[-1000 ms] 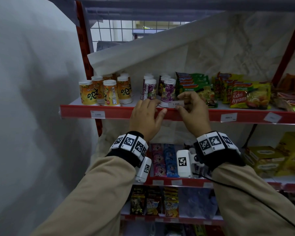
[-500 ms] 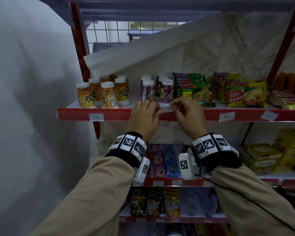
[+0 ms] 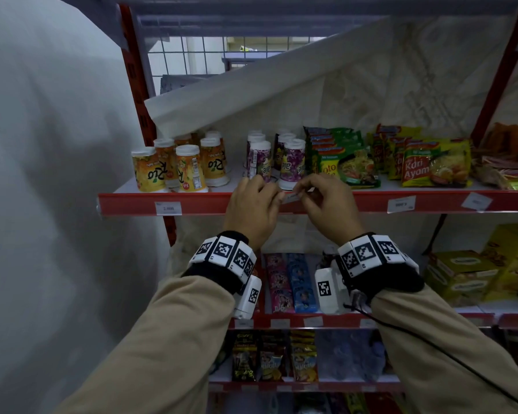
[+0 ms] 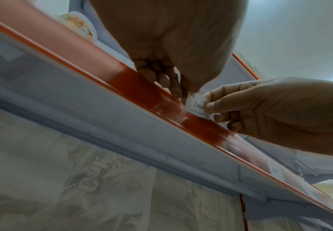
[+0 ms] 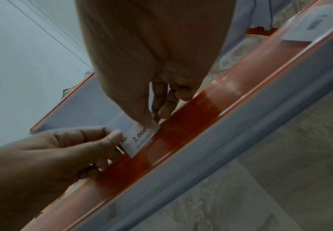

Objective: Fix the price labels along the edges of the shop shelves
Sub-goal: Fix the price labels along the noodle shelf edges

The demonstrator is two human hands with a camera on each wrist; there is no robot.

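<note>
A white price label (image 3: 292,198) printed "2.000" sits at the top of the red shelf-edge strip (image 3: 207,202), in front of the purple cups. My left hand (image 3: 277,196) pinches its left end and my right hand (image 3: 301,194) pinches its right end. In the left wrist view the label (image 4: 196,106) stands against the strip (image 4: 138,84), with the right hand (image 4: 209,109) holding it from the right. In the right wrist view the right hand (image 5: 152,120) grips the label (image 5: 140,139) from above and the left hand (image 5: 118,140) holds its other end.
Other labels sit in the strip: one at left (image 3: 168,208), one at right (image 3: 400,204), and a tilted one (image 3: 476,201). Orange cups (image 3: 174,168), purple cups (image 3: 284,159) and noodle packs (image 3: 431,165) stand on the shelf. A white wall (image 3: 48,204) is at left.
The right hand brought the label down from just above the shelf edge onto the strip. The left hand's fingers moved off the shelf edge and took the label's left end.
</note>
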